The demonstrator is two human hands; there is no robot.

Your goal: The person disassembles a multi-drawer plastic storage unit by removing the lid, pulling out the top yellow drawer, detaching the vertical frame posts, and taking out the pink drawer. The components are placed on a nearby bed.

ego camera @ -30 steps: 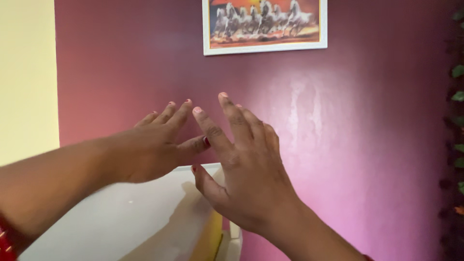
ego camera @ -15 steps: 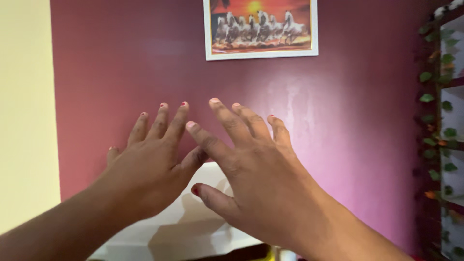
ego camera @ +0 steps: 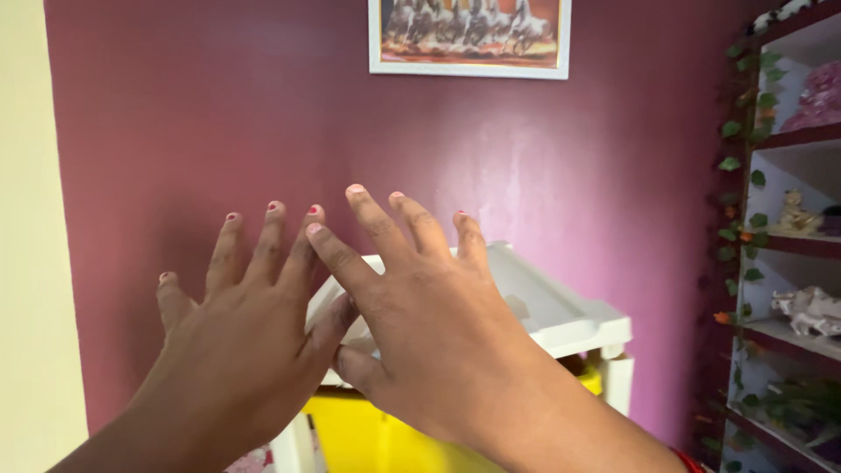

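My left hand (ego camera: pixel 241 337) and my right hand (ego camera: pixel 420 307) are raised side by side in front of me, backs toward the camera, fingers spread and holding nothing. The right hand overlaps the left at the thumb side. Behind them stands a white plastic drawer unit (ego camera: pixel 561 311) with a flat rimmed top and a yellow drawer front (ego camera: pixel 377 434). The hands hover above and in front of the unit's top; I cannot tell whether they touch it.
A maroon wall (ego camera: pixel 175 114) fills the background, with a white-framed picture of running horses (ego camera: pixel 469 35) high up. A cream wall (ego camera: pixel 26 263) lies at the left. At right, recessed shelves (ego camera: pixel 793 236) hold small figurines, edged by a leafy green garland (ego camera: pixel 736 219).
The view has swung down and right, bringing the drawer unit's top and yellow drawer and the shelves into sight. Both hands stay raised and spread, now lower in the view.
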